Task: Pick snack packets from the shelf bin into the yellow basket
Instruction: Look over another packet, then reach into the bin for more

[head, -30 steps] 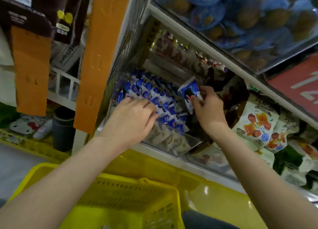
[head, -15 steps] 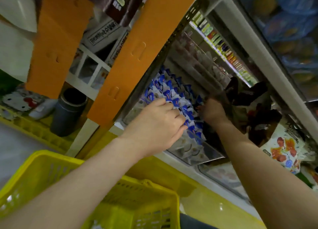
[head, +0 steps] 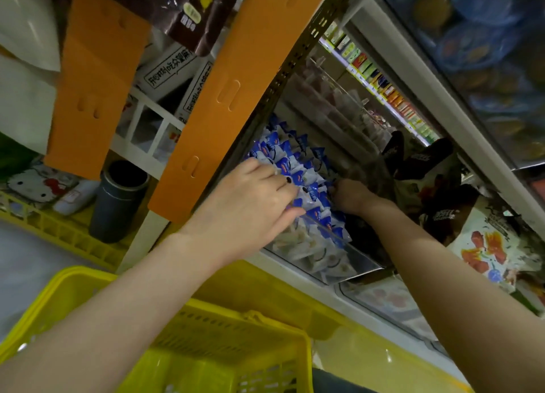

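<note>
The yellow basket (head: 224, 342) sits below the shelf's clear bin (head: 364, 263), which is heaped with blue-and-white snack packets (head: 295, 168), their print too blurred to read. The left hand (head: 250, 203) lies on the heap, fingers curled round a few packets. The right hand (head: 351, 195) digs in beside it, its fingers hidden, so I cannot tell its grip

Right in front of you, the shelf (head: 368, 310) carries a clear plastic bin (head: 362, 260) at its left end, packed with rows of blue-and-white snack packets (head: 298, 168). Just right of it on the same shelf stand dark bags (head: 424, 168), with white bags with orange-red print (head: 483, 251) further right.
</note>
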The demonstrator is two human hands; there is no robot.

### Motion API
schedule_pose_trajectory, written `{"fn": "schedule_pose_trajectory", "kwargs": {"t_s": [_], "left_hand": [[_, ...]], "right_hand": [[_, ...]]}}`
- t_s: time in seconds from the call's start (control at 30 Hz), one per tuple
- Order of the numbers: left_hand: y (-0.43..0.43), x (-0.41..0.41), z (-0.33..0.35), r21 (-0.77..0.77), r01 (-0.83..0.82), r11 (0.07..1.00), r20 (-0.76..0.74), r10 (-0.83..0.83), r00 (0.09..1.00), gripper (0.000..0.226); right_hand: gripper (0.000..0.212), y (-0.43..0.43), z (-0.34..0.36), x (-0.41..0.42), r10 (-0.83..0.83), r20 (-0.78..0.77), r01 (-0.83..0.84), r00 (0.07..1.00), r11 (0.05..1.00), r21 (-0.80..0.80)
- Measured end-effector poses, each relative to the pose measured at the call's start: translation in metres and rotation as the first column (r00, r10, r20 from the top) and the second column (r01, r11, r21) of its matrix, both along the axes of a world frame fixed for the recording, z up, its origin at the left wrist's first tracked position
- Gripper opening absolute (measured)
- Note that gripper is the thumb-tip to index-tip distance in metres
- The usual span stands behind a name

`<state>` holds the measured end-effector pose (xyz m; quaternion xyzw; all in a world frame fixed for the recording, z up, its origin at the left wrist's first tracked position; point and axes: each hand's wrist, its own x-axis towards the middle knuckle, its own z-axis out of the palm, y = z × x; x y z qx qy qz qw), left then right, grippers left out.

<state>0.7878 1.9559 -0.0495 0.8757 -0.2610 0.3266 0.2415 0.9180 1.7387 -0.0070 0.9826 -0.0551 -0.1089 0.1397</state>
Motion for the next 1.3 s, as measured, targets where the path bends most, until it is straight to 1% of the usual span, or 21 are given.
{"fn": "schedule_pose_trajectory", "kwargs": {"t_s": [0.03,0.07,0.1,0.13,0.17,0.23,0.3,0.37,0.47,0.53,0.63,0.8,0.9,0.97,1.0,1.07,1.13,1.17,1.2,1.23,1.3], "left_hand": [[0.004,0.000,0.000,0.011,-0.005,1.000,-0.001,0.005,1.000,0.032],[0.007,0.000,0.000,0.030,-0.005,1.000,0.000,0.005,1.000,0.030],[0.009,0.000,0.000,0.052,-0.005,0.999,0.002,0.005,1.000,0.029],[0.010,-0.001,0.000,0.071,-0.006,0.997,0.004,0.005,1.000,0.028],[0.011,-0.001,0.000,0.083,-0.004,0.997,0.005,0.004,1.000,0.027],[0.011,0.000,0.000,0.089,0.002,0.996,0.005,-0.002,1.000,0.026],[0.012,0.001,0.000,0.098,0.001,0.995,0.007,-0.002,1.000,0.029],[0.013,0.003,-0.001,0.108,0.002,0.994,0.020,-0.005,1.000,0.033],[0.015,0.005,-0.003,0.122,0.016,0.992,0.027,-0.019,0.999,0.033],[0.015,0.006,-0.004,0.124,0.020,0.992,0.035,-0.024,0.999,0.033],[0.015,0.007,-0.006,0.120,0.024,0.993,0.053,-0.031,0.998,0.032],[0.014,0.007,-0.007,0.113,0.014,0.993,0.056,-0.020,0.998,0.030],[0.014,0.005,-0.005,0.121,0.013,0.993,0.027,-0.016,0.999,0.030],[0.013,0.002,-0.002,0.136,0.013,0.991,-0.011,-0.011,1.000,0.031],[0.013,0.000,-0.001,0.144,0.011,0.990,-0.033,-0.007,0.999,0.032],[0.012,-0.006,0.003,0.151,0.006,0.988,-0.088,0.007,0.996,0.033],[0.010,-0.013,0.005,0.121,-0.008,0.993,-0.136,0.025,0.990,0.030],[0.008,-0.018,0.006,0.091,-0.013,0.996,-0.148,0.026,0.989,0.027],[0.007,-0.023,0.007,0.056,-0.015,0.998,-0.153,0.024,0.988,0.025],[0.005,-0.029,0.009,0.016,-0.015,1.000,-0.156,0.017,0.988,0.024],[0.002,-0.042,0.013,-0.088,-0.012,0.996,-0.159,-0.002,0.987,0.025]], "right_hand": [[0.019,0.001,0.000,-0.001,0.043,0.074,-0.044,0.996,0.999,0.021],[0.018,0.005,0.000,-0.001,0.085,0.191,-0.105,0.978,0.990,0.098],[0.018,0.010,0.001,0.000,0.114,0.322,-0.185,0.940,0.962,0.203],[0.019,0.017,0.002,0.003,0.142,0.414,-0.276,0.899,0.918,0.284],[0.021,0.027,0.005,0.007,0.173,0.454,-0.348,0.874,0.874,0.338],[0.024,0.052,0.009,0.017,0.250,0.442,-0.442,0.862,0.798,0.410],[0.028,0.075,0.010,0.031,0.319,0.398,-0.483,0.860,0.759,0.437],[0.029,0.094,0.008,0.048,0.343,0.356,-0.483,0.869,0.746,0.459],[0.030,0.112,-0.001,0.069,0.355,0.313,-0.466,0.881,0.765,0.445],[0.030,0.117,-0.009,0.078,0.311,0.321,-0.437,0.894,0.765,0.474],[0.029,0.120,-0.015,0.087,0.201,0.357,-0.373,0.912,0.767,0.522],[0.021,0.113,-0.010,0.092,0.144,0.351,-0.340,0.925,0.724,0.601],[0.016,0.110,-0.005,0.087,0.039,0.426,-0.339,0.904,0.672,0.658],[0.018,0.107,0.003,0.080,-0.055,0.514,-0.355,0.856,0.660,0.662],[0.019,0.105,0.007,0.075,-0.108,0.553,-0.369,0.826,0.638,0.676],[0.018,0.099,0.018,0.057,-0.190,0.590,-0.407,0.785,0.560,0.722],[0.018,0.091,0.028,0.030,-0.195,0.642,-0.463,0.742,0.544,0.700],[0.019,0.086,0.032,0.016,-0.205,0.651,-0.483,0.731,0.518,0.706],[0.019,0.081,0.036,-0.001,-0.237,0.631,-0.487,0.739,0.459,0.743],[0.019,0.078,0.039,-0.019,-0.276,0.587,-0.483,0.761,0.365,0.796],[0.013,0.071,0.044,-0.055,-0.298,0.522,-0.487,0.799,0.188,0.853]]}}
